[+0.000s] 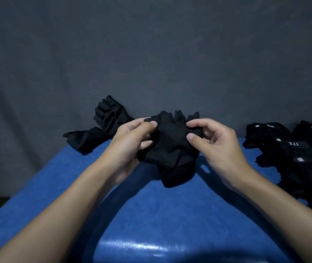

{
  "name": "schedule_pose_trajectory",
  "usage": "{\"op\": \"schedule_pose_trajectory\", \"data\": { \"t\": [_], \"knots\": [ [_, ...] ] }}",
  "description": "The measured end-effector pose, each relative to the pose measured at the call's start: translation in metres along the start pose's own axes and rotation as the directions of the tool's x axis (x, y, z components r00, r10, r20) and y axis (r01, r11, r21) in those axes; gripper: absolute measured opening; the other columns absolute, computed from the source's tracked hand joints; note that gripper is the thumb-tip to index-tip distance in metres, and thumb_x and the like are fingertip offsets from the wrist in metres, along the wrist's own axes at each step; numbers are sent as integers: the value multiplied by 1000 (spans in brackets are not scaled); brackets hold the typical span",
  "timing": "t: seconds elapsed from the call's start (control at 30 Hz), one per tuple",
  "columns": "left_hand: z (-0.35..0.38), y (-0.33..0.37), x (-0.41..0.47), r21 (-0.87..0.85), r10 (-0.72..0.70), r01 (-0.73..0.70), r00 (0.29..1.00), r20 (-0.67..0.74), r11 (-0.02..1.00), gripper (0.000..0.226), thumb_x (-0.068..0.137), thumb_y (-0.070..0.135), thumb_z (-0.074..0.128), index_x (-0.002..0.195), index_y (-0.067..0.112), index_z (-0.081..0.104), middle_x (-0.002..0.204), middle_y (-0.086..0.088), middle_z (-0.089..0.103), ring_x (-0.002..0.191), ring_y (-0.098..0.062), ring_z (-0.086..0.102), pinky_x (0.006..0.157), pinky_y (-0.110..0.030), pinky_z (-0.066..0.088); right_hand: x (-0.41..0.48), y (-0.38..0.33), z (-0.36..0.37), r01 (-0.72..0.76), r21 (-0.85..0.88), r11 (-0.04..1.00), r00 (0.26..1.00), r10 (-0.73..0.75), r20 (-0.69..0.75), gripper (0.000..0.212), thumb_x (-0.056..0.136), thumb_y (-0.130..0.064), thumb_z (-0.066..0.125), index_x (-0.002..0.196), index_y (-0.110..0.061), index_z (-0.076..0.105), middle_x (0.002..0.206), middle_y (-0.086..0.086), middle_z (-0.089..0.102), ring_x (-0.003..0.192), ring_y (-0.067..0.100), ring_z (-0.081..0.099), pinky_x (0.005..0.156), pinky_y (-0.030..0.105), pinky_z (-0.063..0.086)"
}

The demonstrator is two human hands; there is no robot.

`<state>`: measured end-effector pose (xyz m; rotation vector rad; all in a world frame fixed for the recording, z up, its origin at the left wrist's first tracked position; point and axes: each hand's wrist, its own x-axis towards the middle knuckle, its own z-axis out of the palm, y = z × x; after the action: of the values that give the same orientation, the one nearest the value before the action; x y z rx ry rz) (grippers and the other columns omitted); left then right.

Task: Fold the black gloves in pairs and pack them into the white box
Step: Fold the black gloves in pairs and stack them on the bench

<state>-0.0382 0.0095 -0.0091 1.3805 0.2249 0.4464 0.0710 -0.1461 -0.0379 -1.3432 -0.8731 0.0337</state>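
Between left hand (pixel 132 141) and right hand (pixel 214 143), both pinching it, black glove (pixel 172 147).

The glove pile (pixel 294 154) runs off the right edge. The black bundle (pixel 172 147) hides most fingers of the left hand (pixel 129 142); whether it is one glove or two is unclear.
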Motion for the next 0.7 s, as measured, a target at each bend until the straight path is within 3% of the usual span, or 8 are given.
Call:
{"op": "schedule_pose_trajectory", "data": {
  "t": [0.1, 0.17, 0.27, 0.37, 0.47, 0.57, 0.63, 0.7],
  "knots": [
    [-5, -4, 0, 162, 77, -81, 997, 29, 983, 44, 91, 6, 67, 127, 29, 55, 78, -6, 62, 77, -21, 63, 72, -40, 55, 0, -1, -3, -30, -45, 999, 999, 31, 31, 35, 87, 4, 65, 114, -19, 65, 106, -2, 72, 101, 9, 68, 86, 26, 53],
    [-4, -6, -2, 282, 128, -141, 990, 64, 949, 33, 88, 0, 70, 116, 17, 65, 81, -5, 67, 80, -23, 66, 75, -37, 58, -2, -1, -4, -44, -83, 996, 997, 49, 62, 41, 87, 3, 65, 120, -22, 63, 117, -3, 68, 106, 11, 67, 91, 32, 54],
    [-1, -9, -3, 369, 118, -126, 992, 46, 921, 32, 88, -4, 68, 113, 16, 71, 101, 3, 75, 87, -18, 73, 72, -28, 61, -3, -4, -5, -103, -69, 992, 989, 109, 98, 51, 87, 5, 65, 130, -21, 57, 121, -8, 65, 99, 11, 70, 82, 30, 58],
    [-3, -11, 2, 348, 72, -79, 997, 33, 934, 38, 90, -7, 65, 120, 17, 68, 113, 0, 72, 92, -20, 73, 78, -36, 62, -2, 0, -8, -178, -131, 975, 977, 191, 91, 57, 86, 2, 67, 134, -24, 53, 122, -11, 64, 91, 16, 73, 79, 36, 60],
    [-7, -23, 8, 425, 12, -29, 999, 44, 905, 38, 89, -2, 68, 121, 18, 66, 121, -4, 68, 98, -23, 72, 86, -39, 60, -1, 9, -14, -259, -268, 928, 953, 291, 89, 58, 82, -7, 74, 133, -25, 53, 127, -8, 60, 101, 11, 68, 90, 34, 56],
    [-11, -36, 11, 704, 6, -39, 999, 49, 709, 28, 90, 23, 71, 117, 29, 66, 116, 2, 63, 93, -15, 66, 85, -27, 54, -4, 15, -21, -251, -646, 721, 908, 406, 100, 55, 84, -28, 72, 135, -27, 50, 121, -10, 51, 116, 9, 54, 97, 23, 42],
    [-15, -40, 13, 827, 39, -70, 998, 58, 557, 25, 93, 31, 66, 118, 28, 65, 113, 5, 58, 101, -12, 60, 90, -27, 50, -6, 18, -25, -209, -745, 633, 920, 385, 70, 48, 85, -39, 69, 130, -28, 54, 117, -6, 49, 117, 13, 52, 98, 25, 40],
    [-16, -40, 13, 849, 79, -131, 991, 106, 512, 24, 96, 31, 62, 119, 25, 66, 113, 10, 57, 105, -4, 56, 92, -25, 47, -9, 18, -28, -140, -766, 627, 946, 314, 84, 38, 84, -43, 68, 119, -32, 59, 113, -6, 47, 115, 13, 50, 99, 28, 41]
  ]
}}
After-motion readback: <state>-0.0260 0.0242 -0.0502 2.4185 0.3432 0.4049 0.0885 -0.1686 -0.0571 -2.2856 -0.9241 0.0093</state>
